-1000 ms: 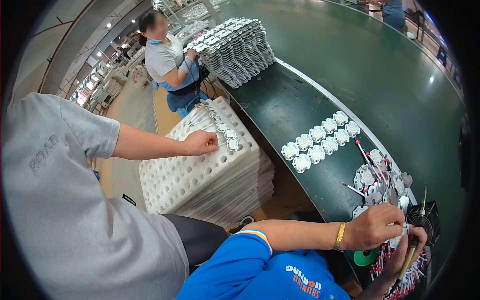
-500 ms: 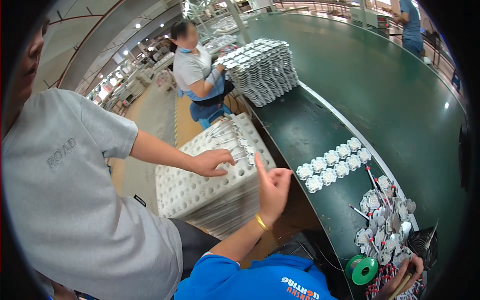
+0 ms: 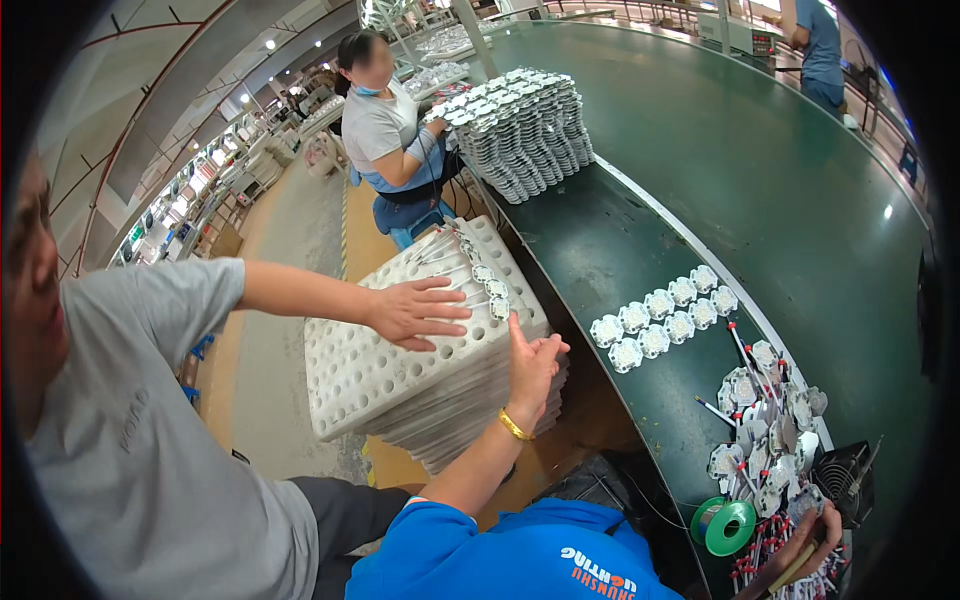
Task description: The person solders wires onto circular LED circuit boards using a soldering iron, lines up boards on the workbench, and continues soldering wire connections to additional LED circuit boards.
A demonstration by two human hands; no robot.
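Left hand [image 3: 532, 372]: released, index finger pointing at the disc row [image 3: 498, 290], well left of the green wire spool [image 3: 744, 535]
Right hand [image 3: 818, 545]: right of the spool, grasping a white disc board [image 3: 804, 500] and tan-handled tool [image 3: 795, 568]
Foam tray [image 3: 365, 375]: left of the spool, bearing the disc row
Co-worker's hand [image 3: 418, 312]: spread over the foam tray

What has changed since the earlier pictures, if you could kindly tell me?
The left hand moved left, away from the right hand, and now points toward the discs on the white foam stack. The co-worker's hand, earlier closed, is spread open over it. The right hand stays at lower right; the two disc rows on the green bench are unchanged.
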